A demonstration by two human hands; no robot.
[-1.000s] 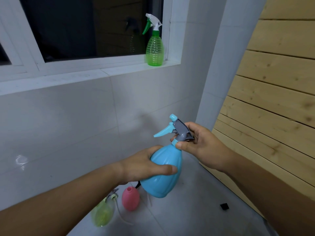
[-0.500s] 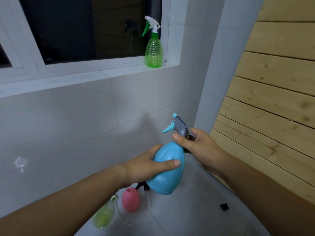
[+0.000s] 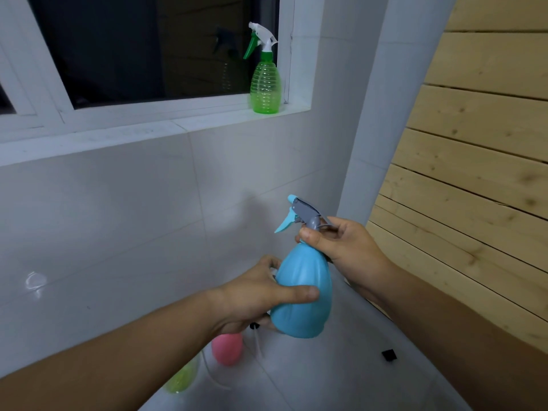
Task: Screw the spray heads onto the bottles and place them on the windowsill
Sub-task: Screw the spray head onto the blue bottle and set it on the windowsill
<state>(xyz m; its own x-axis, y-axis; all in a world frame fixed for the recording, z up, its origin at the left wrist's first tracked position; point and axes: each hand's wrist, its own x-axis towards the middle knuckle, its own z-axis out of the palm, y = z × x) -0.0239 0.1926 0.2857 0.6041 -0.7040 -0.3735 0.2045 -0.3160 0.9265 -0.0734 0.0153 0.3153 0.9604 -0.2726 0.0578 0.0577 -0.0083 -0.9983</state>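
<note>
Since a second ago the right hand has regripped lower, fingers pinching the spray head's collar, while the left hand clasps the blue bottle mid-air—tightening looks nearly finished.

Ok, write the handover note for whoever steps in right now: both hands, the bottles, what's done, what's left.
Left hand: wrapped around the body of the blue bottle, held in the air.
Right hand: pinching the neck below the grey spray head, which sits on the blue bottle; tightness cannot be told.
Done: green bottle stands on the windowsill with its head on.
Left: finish the blue one and set it on the sill; then the pink bottle and yellow-green bottle on the floor.
</note>
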